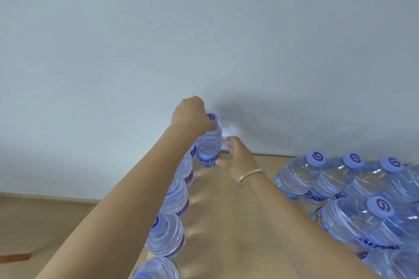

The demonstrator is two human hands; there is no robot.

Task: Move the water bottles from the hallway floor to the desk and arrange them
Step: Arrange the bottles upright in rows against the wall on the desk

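Note:
A clear water bottle with a purple cap [209,142] stands upright at the far end of the wooden desk [226,210], close to the wall. My left hand [191,115] grips its neck from above. My right hand [238,156], with a silver bracelet on the wrist, hovers with fingers apart just right of that bottle's base. A row of upright bottles [167,235] runs along the desk's left edge under my left arm. A shrink-wrapped pack of bottles [353,190] sits on the right.
A pale wall [204,41] rises right behind the desk's far edge. The wooden floor [45,217] lies below the desk on the left. A strip of bare desk top runs between the left row and the right pack.

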